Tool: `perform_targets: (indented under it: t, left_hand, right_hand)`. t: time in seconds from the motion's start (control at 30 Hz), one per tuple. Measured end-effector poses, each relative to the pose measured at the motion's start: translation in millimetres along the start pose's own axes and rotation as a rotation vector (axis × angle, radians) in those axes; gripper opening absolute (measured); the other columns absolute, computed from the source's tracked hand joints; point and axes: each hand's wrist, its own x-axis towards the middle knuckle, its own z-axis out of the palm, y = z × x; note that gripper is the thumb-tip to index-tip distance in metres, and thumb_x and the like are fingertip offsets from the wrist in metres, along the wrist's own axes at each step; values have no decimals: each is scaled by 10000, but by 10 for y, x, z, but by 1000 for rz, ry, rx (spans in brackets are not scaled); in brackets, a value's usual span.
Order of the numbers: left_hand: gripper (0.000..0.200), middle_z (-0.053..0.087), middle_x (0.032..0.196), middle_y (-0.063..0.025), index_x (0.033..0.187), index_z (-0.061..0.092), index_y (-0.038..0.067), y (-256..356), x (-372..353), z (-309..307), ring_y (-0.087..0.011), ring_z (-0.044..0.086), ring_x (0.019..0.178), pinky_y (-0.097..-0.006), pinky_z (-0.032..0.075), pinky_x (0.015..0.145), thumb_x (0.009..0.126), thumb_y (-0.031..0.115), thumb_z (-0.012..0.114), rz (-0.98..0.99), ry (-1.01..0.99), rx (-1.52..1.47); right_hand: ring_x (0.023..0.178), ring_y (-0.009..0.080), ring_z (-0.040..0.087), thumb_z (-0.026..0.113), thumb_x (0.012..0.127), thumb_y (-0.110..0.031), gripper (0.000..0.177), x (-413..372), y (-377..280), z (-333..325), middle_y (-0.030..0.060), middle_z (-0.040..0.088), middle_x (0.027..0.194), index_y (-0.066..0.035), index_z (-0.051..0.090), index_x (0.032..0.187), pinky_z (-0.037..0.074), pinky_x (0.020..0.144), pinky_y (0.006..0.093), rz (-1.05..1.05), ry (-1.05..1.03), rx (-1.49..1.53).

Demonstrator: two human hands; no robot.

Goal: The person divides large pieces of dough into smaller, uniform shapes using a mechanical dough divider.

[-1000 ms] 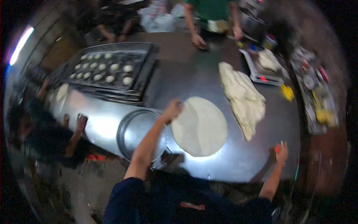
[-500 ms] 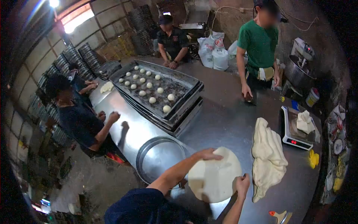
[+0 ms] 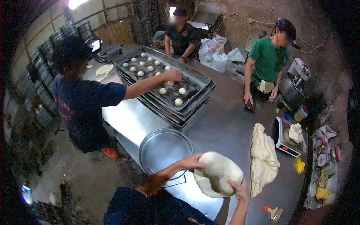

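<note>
A flat round sheet of dough [image 3: 223, 168] is lifted off the metal table and sags in the middle. My left hand [image 3: 195, 161] grips its upper left edge. At its lower right edge, my right hand [image 3: 241, 188] holds it with the thumb on top. Just left of the dough lies a round metal pan [image 3: 165, 150]. A long folded mass of dough [image 3: 262, 161] rests on the table to the right.
Stacked trays [image 3: 195, 107] with several dough balls stand beyond the pan. A co-worker [image 3: 90, 93] reaches over them from the left; two more people stand across the table. At right are a scale [image 3: 288, 140], yellow object [image 3: 299, 165] and brush [image 3: 273, 212].
Both my hands have raised the dough sheet from the table, and it has bent. The co-worker at left has moved closer and stretched an arm over the top tray. The view has shifted.
</note>
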Motion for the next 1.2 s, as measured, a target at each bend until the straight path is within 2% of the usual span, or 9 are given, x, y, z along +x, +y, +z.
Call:
perform_targets:
  t: [0.13,0.2,0.33,0.57,0.87,1.0,1.07,1.13,1.2]
  left_hand:
    - [699,556,1215,-86,1369,363,45,319,-479,-209,-175,541,1094,-337,473,911,782,148,730,117,126,-216]
    - [692,556,1217,-84,1357,375,45,671,-716,-240,-172,546,1091,-341,477,910,777,150,739,244,95,-286]
    - [682,575,1193,-78,1319,421,34,1354,-1265,-404,-146,559,1060,-314,481,896,749,149,775,336,273,-61]
    - [615,593,1181,-92,1294,447,20,1826,-1911,-684,-171,578,1057,-345,475,924,761,84,747,465,300,183]
    - [560,599,1136,-76,1270,472,8,1600,-2219,-1033,-142,572,1021,-301,474,880,789,119,737,435,362,134]
    - [549,597,1143,-90,1278,466,7,1229,-2057,-1370,-152,574,1020,-301,474,880,810,143,719,357,455,161]
    - [586,591,1154,-120,1298,443,-2,861,-1960,-1566,-184,588,1008,-321,491,863,837,274,678,157,479,43]
    - [634,571,1204,-164,1312,441,-14,290,-1857,-1864,-236,584,1051,-351,472,904,854,376,639,-46,478,410]
    - [606,609,1152,-174,1250,492,-23,-276,-1656,-1942,-292,610,1009,-374,469,908,834,384,658,28,766,818]
  right_hand:
    - [948,219,623,796,680,-105,578,-189,-598,525,127,629,1074,32,526,1172,512,857,355,-96,-77,-42]
    - [905,200,627,779,715,-163,556,-215,-934,837,119,633,1055,38,523,1166,516,799,330,-154,-123,-234]
    - [869,192,627,780,706,-192,613,-227,-1264,1527,113,633,1048,37,507,1204,509,800,317,-457,-31,-341]
    - [909,157,601,737,771,-194,502,-90,-1189,2280,91,627,1046,17,536,1179,481,807,288,-536,-91,-305]
    - [941,139,596,734,778,-98,445,82,-725,2711,71,634,1061,-8,549,1173,476,840,286,-367,-195,-48]
    - [946,150,600,738,790,-183,482,515,-321,2653,83,635,1062,-2,538,1189,487,832,296,-301,-217,-150]
    - [946,158,605,734,793,-241,484,833,103,2556,93,642,1063,-5,557,1177,493,823,310,-112,-164,-348]
    - [926,172,621,723,790,-242,494,1110,623,2450,112,644,1064,-10,560,1195,508,815,324,34,-208,-516]
    - [883,175,642,716,782,-257,447,1210,1026,2393,120,666,1028,-21,604,1145,518,770,323,-261,-119,-782]
